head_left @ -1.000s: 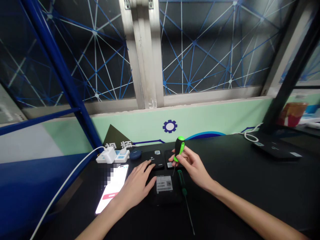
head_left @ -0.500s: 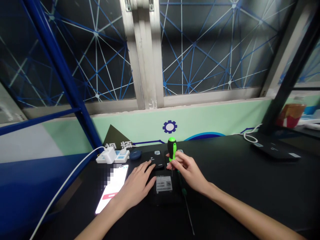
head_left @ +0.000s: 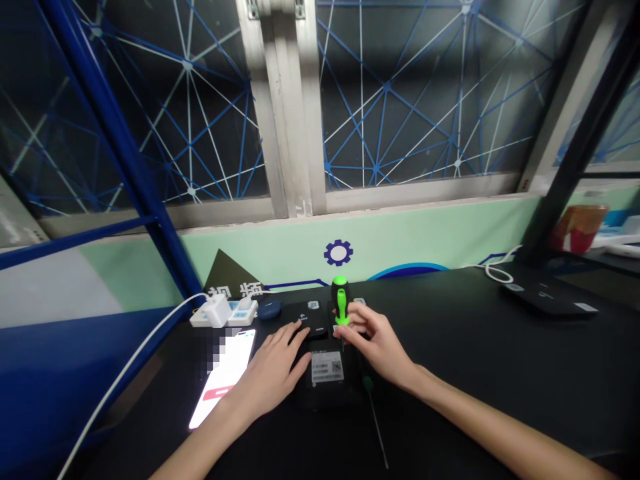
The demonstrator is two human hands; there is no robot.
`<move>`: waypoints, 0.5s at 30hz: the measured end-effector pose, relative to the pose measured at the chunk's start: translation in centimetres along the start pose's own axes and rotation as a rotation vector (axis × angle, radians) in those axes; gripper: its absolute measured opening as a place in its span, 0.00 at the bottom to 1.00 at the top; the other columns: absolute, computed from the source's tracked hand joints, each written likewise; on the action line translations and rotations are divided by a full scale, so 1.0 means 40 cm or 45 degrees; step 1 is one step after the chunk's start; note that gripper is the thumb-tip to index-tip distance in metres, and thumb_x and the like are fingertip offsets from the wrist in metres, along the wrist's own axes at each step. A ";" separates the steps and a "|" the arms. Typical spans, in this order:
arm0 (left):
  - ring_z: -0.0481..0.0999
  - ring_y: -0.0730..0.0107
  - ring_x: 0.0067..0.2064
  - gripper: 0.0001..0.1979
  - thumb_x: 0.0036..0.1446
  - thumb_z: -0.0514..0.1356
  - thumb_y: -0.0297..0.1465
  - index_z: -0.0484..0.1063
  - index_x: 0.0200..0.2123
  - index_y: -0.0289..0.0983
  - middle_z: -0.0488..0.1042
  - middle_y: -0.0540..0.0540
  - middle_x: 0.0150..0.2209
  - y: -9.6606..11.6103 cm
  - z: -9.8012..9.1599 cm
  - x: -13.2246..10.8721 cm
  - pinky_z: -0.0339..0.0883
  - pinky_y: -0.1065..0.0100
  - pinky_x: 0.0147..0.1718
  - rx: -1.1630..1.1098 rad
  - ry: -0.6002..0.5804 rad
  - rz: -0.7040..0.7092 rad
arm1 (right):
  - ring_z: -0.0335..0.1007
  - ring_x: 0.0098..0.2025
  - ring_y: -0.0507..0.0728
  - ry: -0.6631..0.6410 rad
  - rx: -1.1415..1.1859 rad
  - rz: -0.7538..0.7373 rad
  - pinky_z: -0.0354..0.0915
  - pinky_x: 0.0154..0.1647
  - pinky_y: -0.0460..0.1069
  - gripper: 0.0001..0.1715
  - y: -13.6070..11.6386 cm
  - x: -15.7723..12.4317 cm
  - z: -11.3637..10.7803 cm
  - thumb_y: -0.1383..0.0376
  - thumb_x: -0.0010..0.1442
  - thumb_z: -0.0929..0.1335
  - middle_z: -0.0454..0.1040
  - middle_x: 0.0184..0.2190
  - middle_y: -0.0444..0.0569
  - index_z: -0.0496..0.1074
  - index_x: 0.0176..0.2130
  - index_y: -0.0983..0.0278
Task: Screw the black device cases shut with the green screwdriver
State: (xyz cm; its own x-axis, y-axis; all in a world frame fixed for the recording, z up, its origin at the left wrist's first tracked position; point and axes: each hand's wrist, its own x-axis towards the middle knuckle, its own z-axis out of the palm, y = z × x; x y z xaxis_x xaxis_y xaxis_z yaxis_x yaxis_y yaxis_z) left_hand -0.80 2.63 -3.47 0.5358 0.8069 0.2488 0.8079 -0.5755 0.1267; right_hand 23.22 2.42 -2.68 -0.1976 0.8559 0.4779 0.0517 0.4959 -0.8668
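Observation:
My right hand (head_left: 373, 340) is closed on a green-and-black screwdriver (head_left: 341, 301), its fingers low on the handle. The screwdriver stands upright, its shaft pointing down at the far right part of a black device (head_left: 327, 393) with a white printed label (head_left: 327, 367). Where the tip touches is too small to tell. My left hand (head_left: 280, 360) lies with fingers spread at the device's left side, fingertips on a flat black box (head_left: 309, 319) behind it. A second screwdriver (head_left: 376, 420), thin with a dark green handle, lies beside the device on the right.
Left of my left hand lies a lit phone (head_left: 225, 380). Behind it are a white power strip (head_left: 245, 312) with a plugged charger (head_left: 219, 311) and a dark blue round case (head_left: 271, 309). Another black box (head_left: 547, 299) lies far right by a white cable (head_left: 497, 272).
The screwdriver handle has turned in my right hand, its green stripe now facing me. My left hand stays in place; the whole view has shifted very slightly.

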 end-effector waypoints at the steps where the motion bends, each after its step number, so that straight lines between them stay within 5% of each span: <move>1: 0.61 0.49 0.65 0.24 0.70 0.48 0.43 0.58 0.65 0.44 0.61 0.41 0.65 0.000 0.000 0.001 0.60 0.47 0.58 0.000 0.002 0.000 | 0.78 0.36 0.58 -0.002 0.000 0.006 0.72 0.38 0.50 0.15 0.001 0.000 0.001 0.57 0.62 0.71 0.77 0.31 0.47 0.70 0.44 0.62; 15: 0.60 0.50 0.65 0.24 0.70 0.47 0.44 0.58 0.65 0.43 0.60 0.42 0.66 -0.003 -0.004 0.000 0.60 0.48 0.58 0.013 -0.020 0.018 | 0.77 0.37 0.57 -0.007 0.096 0.070 0.71 0.42 0.50 0.14 -0.005 0.004 -0.012 0.56 0.62 0.71 0.77 0.33 0.48 0.71 0.42 0.64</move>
State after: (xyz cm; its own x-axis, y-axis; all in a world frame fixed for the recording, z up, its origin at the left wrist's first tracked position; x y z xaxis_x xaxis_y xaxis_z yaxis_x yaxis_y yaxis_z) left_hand -0.93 2.69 -3.32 0.5510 0.8006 0.2353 0.8025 -0.5857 0.1137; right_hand 23.63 2.52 -2.36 -0.2022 0.8804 0.4290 -0.0114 0.4359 -0.8999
